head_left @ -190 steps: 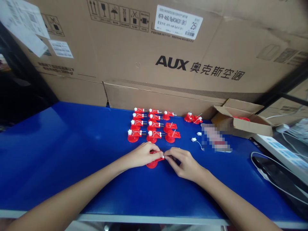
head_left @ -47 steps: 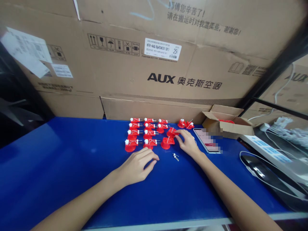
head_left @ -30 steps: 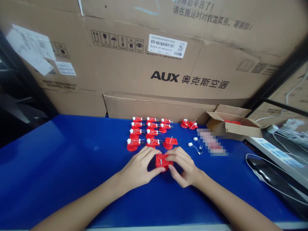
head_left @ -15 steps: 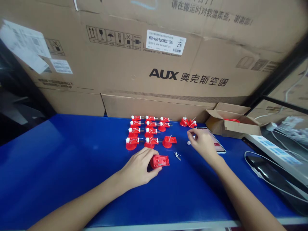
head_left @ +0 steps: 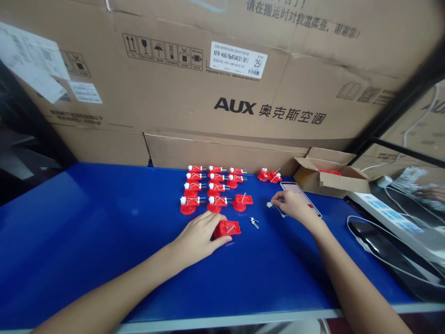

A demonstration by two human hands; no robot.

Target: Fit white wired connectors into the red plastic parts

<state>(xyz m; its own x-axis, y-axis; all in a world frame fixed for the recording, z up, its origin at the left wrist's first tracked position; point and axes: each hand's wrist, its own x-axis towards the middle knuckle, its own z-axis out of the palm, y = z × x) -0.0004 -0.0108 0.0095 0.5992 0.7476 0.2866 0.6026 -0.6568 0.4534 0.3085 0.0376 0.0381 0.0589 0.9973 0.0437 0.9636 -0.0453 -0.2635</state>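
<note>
1. My left hand (head_left: 198, 239) and right hand (head_left: 294, 205) were well apart above the blue table (head_left: 86, 241).
2. My left hand lay against a red plastic housing (head_left: 229, 228), touching its near end; I could not tell whether it gripped.
3. My right fingertips (head_left: 274, 199) pinched a white wire connector (head_left: 269, 204), its thin wire trailing.
4. A small metal pin (head_left: 254, 222) lay between my hands.
5. Rows of red plastic assemblies (head_left: 205, 192) stood beyond the housing; a phone (head_left: 295, 191) lay just past my right hand, near an open cardboard box (head_left: 330, 183).
</note>
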